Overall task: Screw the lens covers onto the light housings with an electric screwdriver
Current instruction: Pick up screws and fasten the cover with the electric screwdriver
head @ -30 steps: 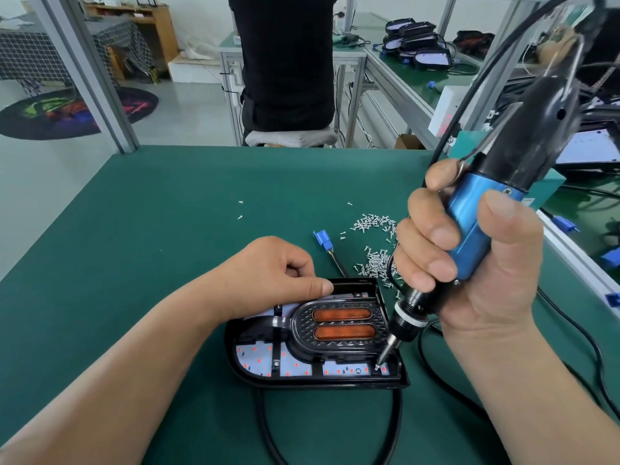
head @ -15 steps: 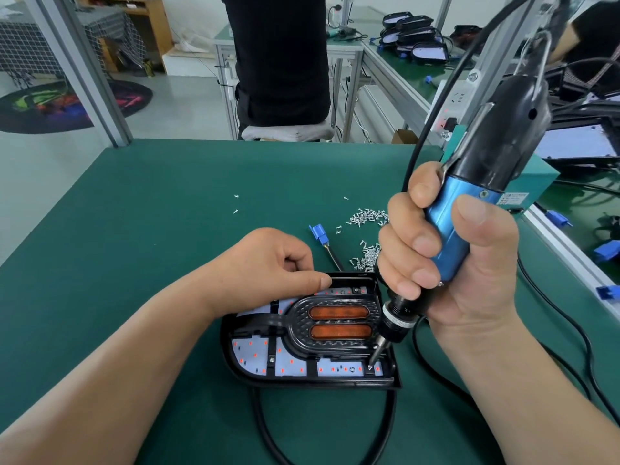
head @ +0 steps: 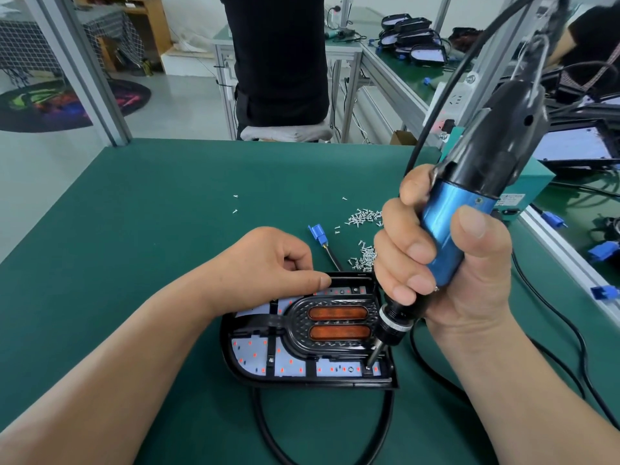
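1. Right hand (head: pixel 469 283) wraps the blue-and-black electric screwdriver (head: pixel 469 209), bit on the light housing (head: pixel 302 380) at its near-right corner, beside the ribbed lens cover (head: pixel 298 327).
2. Left hand (head: pixel 268 263), fingers curled, pinches its far rim.
3. Housing sits toward the bench's (head: pixel 134 229) near edge; green mat runs wide leftward.

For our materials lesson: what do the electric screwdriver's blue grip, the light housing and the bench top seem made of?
Electric screwdriver's blue grip: likely anodised metal, from its smooth satin sheen. Light housing: probably moulded plastic, glossy black with rounded edges. Bench top: seemingly a rubber mat, matt green, without glare.
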### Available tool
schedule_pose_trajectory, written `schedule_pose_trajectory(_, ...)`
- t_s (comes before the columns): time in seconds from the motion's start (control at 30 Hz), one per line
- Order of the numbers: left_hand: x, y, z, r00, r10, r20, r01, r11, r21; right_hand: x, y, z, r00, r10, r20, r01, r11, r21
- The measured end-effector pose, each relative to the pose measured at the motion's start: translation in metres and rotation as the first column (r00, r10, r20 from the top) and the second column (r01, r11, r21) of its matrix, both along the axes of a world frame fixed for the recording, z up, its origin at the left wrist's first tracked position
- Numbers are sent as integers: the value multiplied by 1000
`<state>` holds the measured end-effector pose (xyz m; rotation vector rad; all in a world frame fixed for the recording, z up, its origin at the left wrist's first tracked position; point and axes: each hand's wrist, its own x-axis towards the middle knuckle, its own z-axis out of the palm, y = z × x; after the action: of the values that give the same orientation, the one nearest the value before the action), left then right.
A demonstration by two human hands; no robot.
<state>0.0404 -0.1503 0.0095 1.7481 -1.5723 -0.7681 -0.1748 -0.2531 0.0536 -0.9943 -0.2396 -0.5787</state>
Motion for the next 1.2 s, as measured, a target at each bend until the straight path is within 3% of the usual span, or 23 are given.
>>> schedule_pose_trajectory(0.13,1,1,0,1000,12,0,-12,1000,11,1,-1,-1,999,-41,18,41,999,-21)
schedule_pose_trajectory(0.27,3,1,-1,1000,6,19,-6,1000,19,2,-3,-1,979,-198,-45,197,980,-41)
schedule_pose_trajectory(0.5,6,3,1,1000,13,-14,-13,999,49,-10,-39,5,858,-473,-202,510,831,219)
schedule_pose_trajectory(0.63,8,2,1,1000,-2,-27,5,995,96,-23,-67,1,790,-531,-307,603,762,234)
schedule_pose_trajectory(0.9,10,1,0,1000,-19,-17,21,993,119,-51,-109,-13,582,-613,-534,696,715,-63)
schedule_pose_trajectory(1.1,9,1,3,1000,-17,-20,20,992,121,-57,-127,-29,417,-622,-662,724,668,-172)
schedule_pose_trajectory(1.2,10,2,3,999,-32,-27,36,991,130,-54,-128,-37,296,-681,-670,642,661,-388)
